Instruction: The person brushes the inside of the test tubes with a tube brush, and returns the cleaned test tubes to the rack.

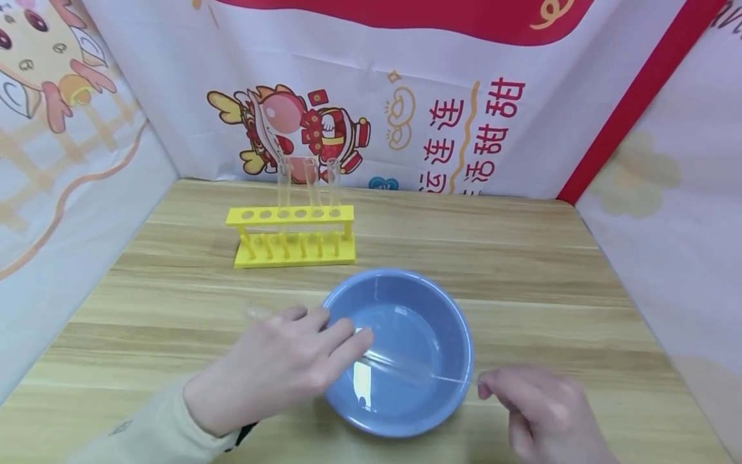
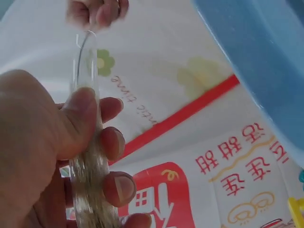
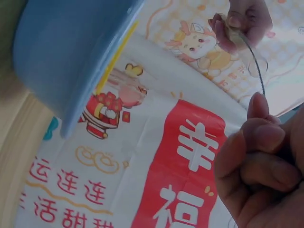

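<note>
My left hand (image 1: pixel 290 357) grips a clear glass test tube (image 1: pixel 400 366), its fingers wrapped round the glass over the blue basin (image 1: pixel 458 309). The tube's mouth points right, toward my right hand (image 1: pixel 547 409). Inside the tube, pale bristles of a test tube brush (image 2: pixel 92 190) show between the left fingers in the left wrist view. Thumb and index finger of the right hand pinch the brush's twisted wire handle (image 3: pixel 259 69), which runs out of the tube mouth. The other right fingers are curled in. Part of the tube is hidden behind the left fingers.
Behind the basin to the left stands a yellow test tube rack (image 1: pixel 295 261) holding three clear test tubes (image 1: pixel 284 187). The basin has water with bright reflections in it. A printed cloth (image 1: pixel 359 58) hangs along the back of the wooden table (image 1: pixel 522 258).
</note>
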`<state>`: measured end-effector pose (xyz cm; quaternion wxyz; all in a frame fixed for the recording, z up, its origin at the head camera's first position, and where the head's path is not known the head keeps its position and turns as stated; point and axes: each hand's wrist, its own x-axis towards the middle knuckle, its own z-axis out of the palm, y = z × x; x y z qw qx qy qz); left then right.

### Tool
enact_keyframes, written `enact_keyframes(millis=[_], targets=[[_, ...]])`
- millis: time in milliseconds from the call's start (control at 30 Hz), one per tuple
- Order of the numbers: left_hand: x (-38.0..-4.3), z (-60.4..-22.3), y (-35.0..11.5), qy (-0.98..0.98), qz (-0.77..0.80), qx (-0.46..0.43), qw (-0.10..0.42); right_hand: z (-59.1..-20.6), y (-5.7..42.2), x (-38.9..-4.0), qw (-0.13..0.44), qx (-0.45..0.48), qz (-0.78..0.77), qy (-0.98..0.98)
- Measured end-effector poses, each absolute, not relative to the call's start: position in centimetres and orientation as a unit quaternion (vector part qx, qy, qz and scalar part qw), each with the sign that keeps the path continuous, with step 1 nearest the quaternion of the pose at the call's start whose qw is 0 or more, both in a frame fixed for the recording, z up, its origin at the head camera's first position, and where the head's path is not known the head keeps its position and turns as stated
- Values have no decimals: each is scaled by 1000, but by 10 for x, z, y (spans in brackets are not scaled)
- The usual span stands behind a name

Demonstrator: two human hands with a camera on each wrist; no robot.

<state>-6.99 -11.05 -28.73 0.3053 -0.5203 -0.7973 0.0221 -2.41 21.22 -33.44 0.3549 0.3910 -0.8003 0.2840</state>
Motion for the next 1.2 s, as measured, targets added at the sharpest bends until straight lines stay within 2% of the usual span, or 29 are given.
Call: enact_keyframes(millis=[167, 400, 600, 733, 867, 1200], targets=[[-71, -286, -102, -795, 20, -507, 332, -325, 198, -29, 432, 386, 246, -777], [-73, -289, -97, -802, 44, -506, 316, -315, 181, -39, 520, 412, 178, -727], [-73, -290, -92, -804, 47, -505, 309, -311, 171, -43, 557, 414, 120, -710], [-73, -288, -92, -807, 44, -504, 304, -314, 171, -43, 560, 411, 108, -711], [-74, -287, -92, -809, 49, -502, 302, -322, 178, -39, 492, 401, 144, -759], [-76, -292, -93, -806, 78, -487, 329, -336, 197, -28, 186, 360, 379, -832]])
